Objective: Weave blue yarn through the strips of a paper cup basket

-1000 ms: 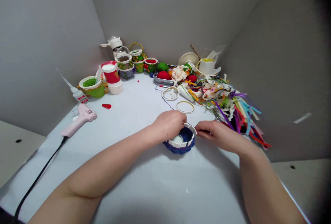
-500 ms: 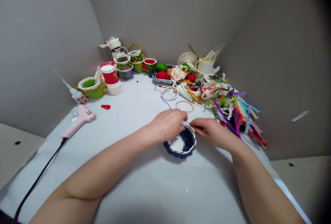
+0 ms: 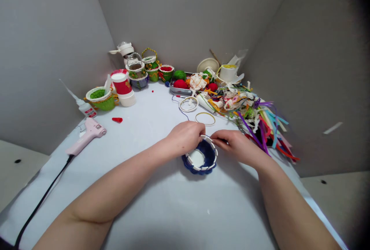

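A small blue woven basket [image 3: 202,163] with white strips at its rim sits on the white table [image 3: 162,203], tipped toward me so its white bottom shows. My left hand [image 3: 186,136] is closed on the basket's far-left rim. Fingers pinched, my right hand [image 3: 235,146] meets the far-right rim and holds something thin I cannot make out. A thin blue thread [image 3: 185,114] runs from the basket toward the back of the table.
A pink glue gun [image 3: 86,136] with a black cord lies at the left, near a glue bottle [image 3: 83,105] and a red cap [image 3: 117,119]. Finished little baskets [image 3: 144,69], a red cup [image 3: 123,84], two rings [image 3: 206,118] and a pile of coloured ribbons [image 3: 260,121] crowd the back and right.
The basket has tipped further toward me, showing more of its white bottom. My right hand has moved left, closer to the rim and to my left hand.
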A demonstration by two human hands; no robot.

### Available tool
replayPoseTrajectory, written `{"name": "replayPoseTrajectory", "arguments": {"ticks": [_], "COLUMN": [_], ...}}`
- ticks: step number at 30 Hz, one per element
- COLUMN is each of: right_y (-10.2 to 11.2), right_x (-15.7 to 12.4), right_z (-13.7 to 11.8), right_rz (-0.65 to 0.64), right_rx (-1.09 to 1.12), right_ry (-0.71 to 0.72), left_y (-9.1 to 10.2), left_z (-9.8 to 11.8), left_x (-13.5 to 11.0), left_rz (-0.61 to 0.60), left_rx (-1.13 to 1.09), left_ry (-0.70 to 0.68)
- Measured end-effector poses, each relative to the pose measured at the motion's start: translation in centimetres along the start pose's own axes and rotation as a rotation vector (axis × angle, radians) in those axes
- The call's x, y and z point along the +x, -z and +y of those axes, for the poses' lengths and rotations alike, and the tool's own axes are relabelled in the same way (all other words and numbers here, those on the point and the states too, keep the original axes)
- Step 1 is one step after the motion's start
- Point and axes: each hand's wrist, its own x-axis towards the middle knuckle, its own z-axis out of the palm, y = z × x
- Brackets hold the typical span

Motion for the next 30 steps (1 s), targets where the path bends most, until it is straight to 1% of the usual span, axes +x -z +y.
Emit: {"name": "replayPoseTrajectory", "arguments": {"ticks": [4,6,9,12,14,17,21,26,30], "right_y": [0.0,-0.1,-0.1,0.1,0.5,1.2,1.9,1.5,0.9], "right_x": [-0.2,-0.2,-0.1,-0.2,-0.5,-1.2,-1.8,-1.7,-1.1], "right_z": [-0.1,0.0,0.1,0.3,0.2,-0.3,-1.3,-2.2,-2.9], "right_rz": [-0.008,-0.010,-0.013,-0.016,-0.015,0.010,0.059,0.097,0.161], "right_rx": [0.008,0.007,0.006,0.002,-0.001,0.008,0.012,0.023,-0.066], "right_ry": [-0.005,-0.002,0.005,0.000,0.001,0.004,-0.007,-0.025,0.013], "left_y": [0.0,-0.2,-0.6,-0.8,-0.9,-0.9,-1.0,-1.1,-1.1], "left_z": [0.2,0.3,0.3,0.3,0.2,0.1,0.1,0.2,0.3], "left_x": [0.1,0.1,0.3,0.5,0.5,0.5,0.6,0.7,0.7], "left_rz": [0.025,0.026,0.017,0.032,0.049,0.065,0.056,0.061,0.053], "left_rx": [-0.098,-0.123,-0.126,-0.110,-0.106,-0.109,-0.115,-0.105,-0.088], "left_ry": [-0.093,-0.115,-0.088,-0.040,-0.031,-0.029,-0.041,-0.039,-0.021]}}
